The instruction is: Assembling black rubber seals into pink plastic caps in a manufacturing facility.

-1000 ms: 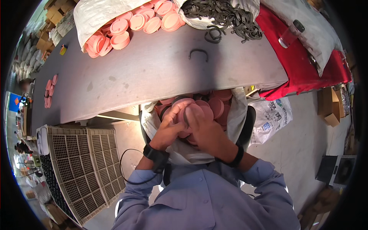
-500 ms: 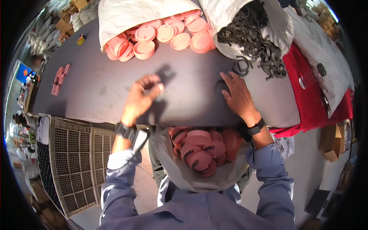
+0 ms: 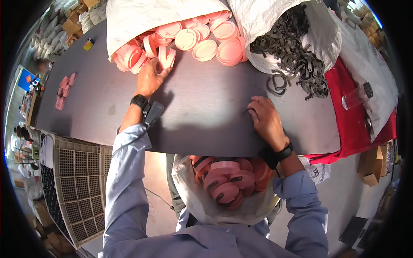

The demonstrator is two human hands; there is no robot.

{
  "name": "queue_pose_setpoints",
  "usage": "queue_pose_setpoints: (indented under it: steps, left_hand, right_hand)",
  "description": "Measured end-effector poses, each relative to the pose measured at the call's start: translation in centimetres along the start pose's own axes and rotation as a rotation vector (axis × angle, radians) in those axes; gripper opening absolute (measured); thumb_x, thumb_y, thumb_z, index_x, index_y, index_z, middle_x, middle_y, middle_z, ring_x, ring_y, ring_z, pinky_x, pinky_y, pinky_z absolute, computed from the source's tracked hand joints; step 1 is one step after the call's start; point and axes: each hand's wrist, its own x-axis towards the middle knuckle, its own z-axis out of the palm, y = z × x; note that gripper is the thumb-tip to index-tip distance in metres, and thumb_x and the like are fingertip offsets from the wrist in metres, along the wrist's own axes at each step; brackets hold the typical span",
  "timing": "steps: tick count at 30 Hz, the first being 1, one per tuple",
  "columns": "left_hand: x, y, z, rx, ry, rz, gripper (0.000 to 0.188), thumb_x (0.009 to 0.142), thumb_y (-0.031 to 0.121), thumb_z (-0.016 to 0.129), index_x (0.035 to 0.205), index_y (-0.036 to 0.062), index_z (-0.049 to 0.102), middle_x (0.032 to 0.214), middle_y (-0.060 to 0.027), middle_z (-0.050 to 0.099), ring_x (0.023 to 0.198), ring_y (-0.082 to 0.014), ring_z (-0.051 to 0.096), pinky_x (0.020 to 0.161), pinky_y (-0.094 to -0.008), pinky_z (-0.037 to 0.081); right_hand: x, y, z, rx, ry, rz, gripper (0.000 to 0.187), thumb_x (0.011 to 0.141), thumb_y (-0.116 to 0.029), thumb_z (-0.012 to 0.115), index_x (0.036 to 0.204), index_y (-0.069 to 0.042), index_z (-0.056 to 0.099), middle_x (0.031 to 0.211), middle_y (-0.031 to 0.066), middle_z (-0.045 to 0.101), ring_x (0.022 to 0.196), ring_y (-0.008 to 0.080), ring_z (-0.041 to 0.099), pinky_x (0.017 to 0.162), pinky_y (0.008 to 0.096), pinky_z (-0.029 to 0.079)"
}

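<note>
At the edge of a heap of round pink plastic lids (image 3: 187, 39), my left hand (image 3: 149, 80) grips a pink lid (image 3: 169, 59) that stands tilted on its edge. Thumb and fingers lie on either side of it. My right hand (image 3: 267, 119) rests above the table's near part, its fingers curled inward and pressed together. Whatever they may hold is hidden. Beyond that hand, dark curved straps (image 3: 316, 77) spill from a white sack (image 3: 254, 56). Pink lids with dark straps fitted (image 3: 226, 191) fill an open pale sack (image 3: 189, 206) below the table edge.
Several pink pieces (image 3: 64, 88) lie at the table's left, with a small yellow object (image 3: 88, 44) farther back. A red cloth (image 3: 344, 124) and a clear jar (image 3: 357, 95) are at the right. Beige plastic crates (image 3: 81, 185) stand at lower left; a cardboard box (image 3: 373, 167) is at right.
My left hand has reached forward from mid-table to the lid heap and taken hold of a lid. My right hand has moved slightly nearer, its spread fingers now curled in.
</note>
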Motion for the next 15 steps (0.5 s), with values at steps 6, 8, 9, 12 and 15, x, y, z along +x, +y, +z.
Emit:
queue_pose_setpoints:
  steps: [6, 8, 9, 12, 15]
  left_hand:
    - [-7.0, 2.1, -0.5, -0.943, -0.241, -0.14, 0.035, 0.088, 0.016, 0.087, 0.117, 0.0008, 0.074, 0.101, -0.0042, 0.077, 0.087, -0.0114, 0.07, 0.077, -0.0279, 0.058]
    - [-8.8, 2.9, -0.7, -0.986, -0.232, -0.149, 0.035, 0.087, 0.013, 0.089, 0.116, 0.0009, 0.075, 0.103, -0.0048, 0.078, 0.089, -0.0107, 0.07, 0.081, -0.0271, 0.058]
    - [-9.4, 2.8, -0.8, -0.984, -0.228, -0.141, 0.035, 0.087, 0.013, 0.089, 0.116, 0.0009, 0.075, 0.103, -0.0048, 0.078, 0.089, -0.0107, 0.07, 0.081, -0.0271, 0.058]
    - [-10.6, 3.5, -1.0, -1.28, -0.133, -0.424, 0.036, 0.091, 0.01, 0.083, 0.124, 0.0022, 0.071, 0.11, -0.0074, 0.076, 0.095, -0.0159, 0.074, 0.086, -0.033, 0.063]
    - [-11.9, 4.3, -2.8, -1.417, -0.05, -0.415, 0.032, 0.093, 0.004, 0.078, 0.124, 0.0004, 0.068, 0.112, -0.01, 0.076, 0.098, -0.0191, 0.075, 0.091, -0.0378, 0.065]
  right_hand:
    - [-1.3, -2.3, -0.5, 0.239, -0.022, 0.216, 0.009, 0.095, -0.007, 0.066, 0.103, -0.002, 0.064, 0.096, 0.0164, 0.069, 0.089, 0.04, 0.066, 0.078, 0.0462, 0.052]
    - [-2.0, -2.7, -0.1, 0.293, -0.034, 0.249, 0.01, 0.096, -0.008, 0.066, 0.104, -0.002, 0.064, 0.091, 0.0177, 0.069, 0.084, 0.041, 0.066, 0.075, 0.0459, 0.052]
    - [-2.5, -3.1, 0.2, 0.348, -0.031, 0.266, 0.01, 0.097, -0.008, 0.065, 0.104, -0.001, 0.064, 0.087, 0.0176, 0.069, 0.078, 0.0377, 0.067, 0.073, 0.0441, 0.053]
    - [-3.5, -4.8, -0.5, 0.484, 0.008, 0.332, 0.009, 0.098, -0.006, 0.062, 0.104, 0.0, 0.063, 0.08, 0.0165, 0.067, 0.068, 0.0299, 0.067, 0.067, 0.0405, 0.053]
    - [-4.2, -6.3, -1.3, 0.612, 0.053, 0.412, 0.009, 0.099, -0.004, 0.059, 0.105, 0.001, 0.063, 0.076, 0.0143, 0.066, 0.061, 0.0221, 0.066, 0.062, 0.0374, 0.054]
